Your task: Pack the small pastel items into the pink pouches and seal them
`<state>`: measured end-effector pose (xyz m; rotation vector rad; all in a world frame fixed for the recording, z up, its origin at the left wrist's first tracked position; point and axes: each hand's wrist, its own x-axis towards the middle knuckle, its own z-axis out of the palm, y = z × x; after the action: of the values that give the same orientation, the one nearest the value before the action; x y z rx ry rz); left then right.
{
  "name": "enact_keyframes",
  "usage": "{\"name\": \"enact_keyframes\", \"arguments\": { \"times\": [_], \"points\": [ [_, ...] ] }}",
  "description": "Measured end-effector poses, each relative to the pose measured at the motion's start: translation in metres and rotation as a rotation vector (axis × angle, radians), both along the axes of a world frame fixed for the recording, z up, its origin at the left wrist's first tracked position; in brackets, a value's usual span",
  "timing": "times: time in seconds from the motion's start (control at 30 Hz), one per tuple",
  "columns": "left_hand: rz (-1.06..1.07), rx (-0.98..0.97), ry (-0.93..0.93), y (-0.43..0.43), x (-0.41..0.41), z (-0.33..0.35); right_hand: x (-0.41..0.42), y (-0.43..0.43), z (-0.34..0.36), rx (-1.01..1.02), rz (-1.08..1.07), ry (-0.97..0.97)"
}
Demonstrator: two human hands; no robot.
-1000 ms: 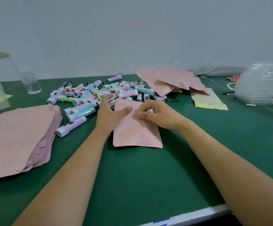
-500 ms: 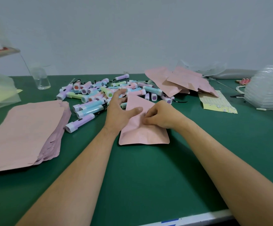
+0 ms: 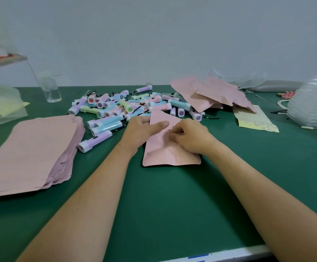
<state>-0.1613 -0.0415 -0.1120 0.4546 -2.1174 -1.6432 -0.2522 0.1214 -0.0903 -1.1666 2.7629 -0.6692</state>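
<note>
- A pink pouch (image 3: 170, 156) of matte, paper-like film is laid flat on the green mat (image 3: 163, 208), in front of the person and between both hands.
- Its long axis runs away from the person. The broad end with rounded corners lies nearest, and the narrowed far end points at the pile beyond it.
- Soft creases and a raised fold are seen across the pouch's lower half.
- The pouch's left edge is gripped by the left hand (image 3: 139, 132): the thumb is laid flat across the top face and the fingers are tucked along and under the edge.
- The pouch's middle is pinched by the right hand (image 3: 192, 138), its fingers curled and their tips pressed together on the film.
- Just beyond the pouch's far tip, the pastel items (image 3: 127, 107) are heaped loosely. They are small smooth plastic cylinders in lilac, blue, green and pink, with white ends and black cords.
- Left of the pouch, a stack of flat pink pouches (image 3: 29, 148) is fanned out at its edge.
- Beyond the pouch to the right, a heap of pink pouches (image 3: 210, 93) is piled crookedly.
- Right of the pouch, a yellow patterned sheet (image 3: 254, 120) is laid flat, and further right clear plastic trays (image 3: 313, 103) are stacked.
- Far to the left beyond the pouch, a clear glass vessel (image 3: 50, 90) is stood upright.
</note>
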Motion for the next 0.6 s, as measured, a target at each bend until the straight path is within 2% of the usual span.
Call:
{"name": "enact_keyframes", "arguments": {
  "times": [0.17,0.33,0.6],
  "points": [
    [-0.004,-0.052,-0.057,0.002,-0.002,0.002,-0.010,0.011,0.000,-0.304,-0.003,-0.224],
    [-0.009,0.030,-0.060,0.008,-0.003,0.003,-0.003,0.007,0.000,-0.407,0.065,-0.165],
    [-0.023,0.131,-0.037,0.010,-0.004,0.003,0.000,0.002,-0.002,-0.460,0.079,0.013]
  ]
}}
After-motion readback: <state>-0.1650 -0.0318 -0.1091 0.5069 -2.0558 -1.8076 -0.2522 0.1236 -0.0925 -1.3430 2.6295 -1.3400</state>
